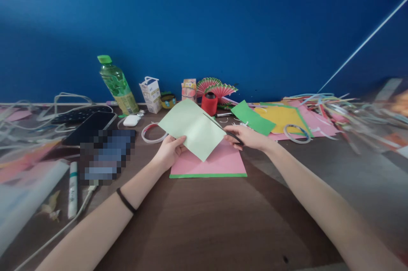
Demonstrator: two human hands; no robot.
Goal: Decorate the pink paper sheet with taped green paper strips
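Observation:
My left hand (170, 152) grips a pale green sheet of paper (193, 128) by its lower left edge, thumb on top. In my right hand (244, 136) is a pair of scissors (235, 136) with dark handles, its blade lying along the sheet's upper right side. Whether the blades are apart I cannot tell. The sheet is held tilted above a pink sheet (210, 165), which lies on the table with a green strip (208, 175) along its near edge. Part of the pink sheet is hidden by the pale green one.
Behind stand a green bottle (117, 86), a small carton (152, 94), a red roll (209, 103) and paper fans (219, 89). Tape rolls (296, 134) and coloured paper (277, 119) lie to the right. A phone (110, 154), a marker (73, 190) and a cable (60, 232) are left.

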